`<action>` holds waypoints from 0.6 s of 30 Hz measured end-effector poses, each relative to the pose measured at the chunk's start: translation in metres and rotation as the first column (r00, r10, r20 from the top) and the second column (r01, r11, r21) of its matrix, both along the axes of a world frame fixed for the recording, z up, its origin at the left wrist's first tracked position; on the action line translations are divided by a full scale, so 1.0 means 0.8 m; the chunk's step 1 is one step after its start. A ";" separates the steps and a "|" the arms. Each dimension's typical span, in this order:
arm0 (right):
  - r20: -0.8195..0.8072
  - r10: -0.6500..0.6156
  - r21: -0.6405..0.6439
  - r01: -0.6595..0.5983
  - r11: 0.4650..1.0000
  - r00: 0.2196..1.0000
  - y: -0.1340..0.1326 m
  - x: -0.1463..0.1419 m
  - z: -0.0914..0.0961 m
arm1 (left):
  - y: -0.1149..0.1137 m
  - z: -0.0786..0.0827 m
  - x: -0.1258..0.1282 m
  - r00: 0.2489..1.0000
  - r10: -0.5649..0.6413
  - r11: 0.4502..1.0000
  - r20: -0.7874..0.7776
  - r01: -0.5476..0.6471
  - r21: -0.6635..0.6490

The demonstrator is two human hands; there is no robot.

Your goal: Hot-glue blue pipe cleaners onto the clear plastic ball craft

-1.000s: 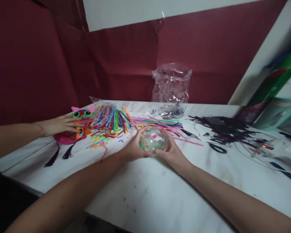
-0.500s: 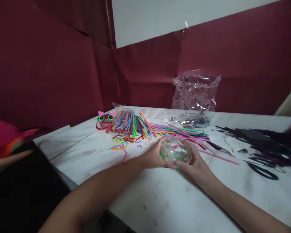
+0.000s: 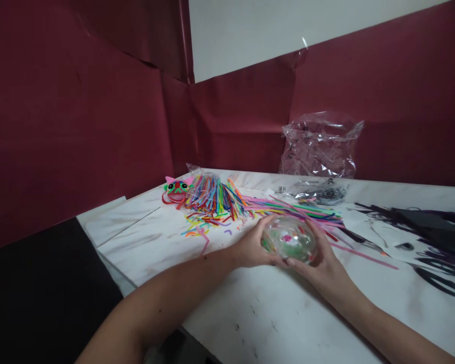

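Observation:
Both of my hands cup a clear plastic ball (image 3: 290, 239) with coloured bits inside, held just above the white table (image 3: 250, 318). My left hand (image 3: 252, 247) wraps its left side, fingers curled round it. My right hand (image 3: 322, 263) grips its right and underside. Just behind the ball lies a heap of coloured pipe cleaners (image 3: 246, 202).
A small colourful paper cat face (image 3: 177, 188) lies at the left end of the heap. A crumpled clear plastic bag (image 3: 320, 144) stands at the back by the dark red wall. Black strips and loops (image 3: 424, 227) spread over the table's right side. The table's left edge borders a dark gap.
Another person's hand took a pink object from the left of the table and left the view. The camera swung left; my hands keep hold of the ball.

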State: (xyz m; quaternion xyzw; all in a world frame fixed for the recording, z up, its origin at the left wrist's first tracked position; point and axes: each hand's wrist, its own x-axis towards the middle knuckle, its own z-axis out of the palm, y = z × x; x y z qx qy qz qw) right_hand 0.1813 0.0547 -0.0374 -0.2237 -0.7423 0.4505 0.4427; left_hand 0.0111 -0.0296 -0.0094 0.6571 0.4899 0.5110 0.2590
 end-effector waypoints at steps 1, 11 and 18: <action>-0.014 0.017 -0.005 -0.017 1.000 1.000 0.000 0.000 0.001 | 0.000 -0.001 0.001 1.000 0.022 0.999 -0.015 -0.021 0.036; -0.164 0.211 -0.152 -0.236 0.960 0.964 -0.005 0.000 0.023 | 0.012 0.001 0.008 0.937 -0.106 0.990 0.333 0.131 -0.052; -0.217 0.252 -0.168 -0.291 0.942 0.943 -0.004 0.003 0.025 | 0.008 0.002 0.006 0.977 0.005 0.998 0.213 0.007 -0.058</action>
